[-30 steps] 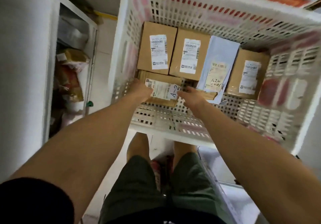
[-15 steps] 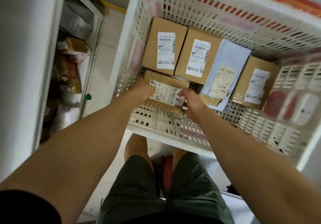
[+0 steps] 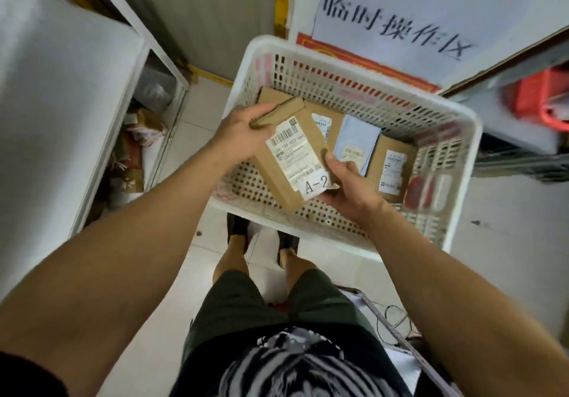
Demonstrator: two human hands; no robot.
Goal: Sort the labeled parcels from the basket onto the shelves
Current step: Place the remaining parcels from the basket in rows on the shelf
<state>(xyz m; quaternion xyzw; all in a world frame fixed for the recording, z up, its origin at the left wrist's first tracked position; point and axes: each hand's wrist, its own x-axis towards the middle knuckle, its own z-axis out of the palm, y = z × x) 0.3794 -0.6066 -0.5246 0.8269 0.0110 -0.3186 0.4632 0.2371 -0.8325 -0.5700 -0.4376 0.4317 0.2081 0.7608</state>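
A brown cardboard parcel (image 3: 295, 153) with a white label marked A-2 is raised above the white plastic basket (image 3: 363, 236), tilted with its label facing me. My left hand (image 3: 243, 131) grips its upper left end. My right hand (image 3: 348, 181) holds its lower right corner, thumb on the label's edge. Still lying in the basket are a brown box (image 3: 392, 167) at the right, a pale blue mailer (image 3: 357, 144) beside it, and two more brown boxes partly hidden behind the lifted parcel.
White shelving (image 3: 144, 94) stands at the left, its lower level holding several parcels and bags. Another rack with a red crate (image 3: 538, 101) is at the right. A wall sign with printed characters (image 3: 397, 24) hangs behind the basket. My legs stand on the tiled floor below.
Both hands have lifted the A-2 parcel out of the basket's bottom and tilted it up toward me. My head has pulled back, so the wall and floor show.
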